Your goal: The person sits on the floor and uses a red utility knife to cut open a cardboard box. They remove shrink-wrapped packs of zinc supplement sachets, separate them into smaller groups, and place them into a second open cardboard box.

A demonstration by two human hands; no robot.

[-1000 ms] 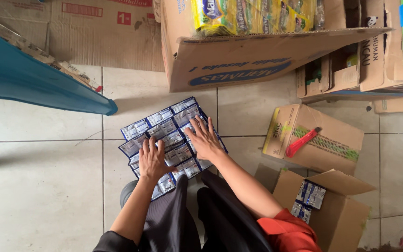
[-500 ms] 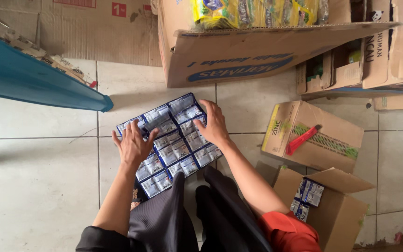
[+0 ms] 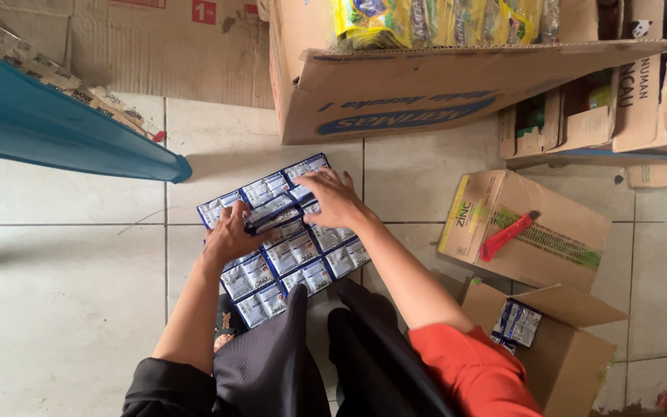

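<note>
Left hand pinching edge of one strip in blue-and-white sheet of joined foil sachets, lying flat on tiled floor. Right hand fingers spread, pressing sheet's upper rows. Big open cardboard carton just beyond. Judgement: sheet mostly laid out, one middle strip lifted. Small open cardboard box at right holds one sachet bundle.

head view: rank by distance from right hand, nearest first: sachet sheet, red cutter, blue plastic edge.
From the right hand:
1. Sachet sheet, directly under it, touching.
2. Red cutter, to its right on a closed carton.
3. Blue plastic edge, far left.
</note>
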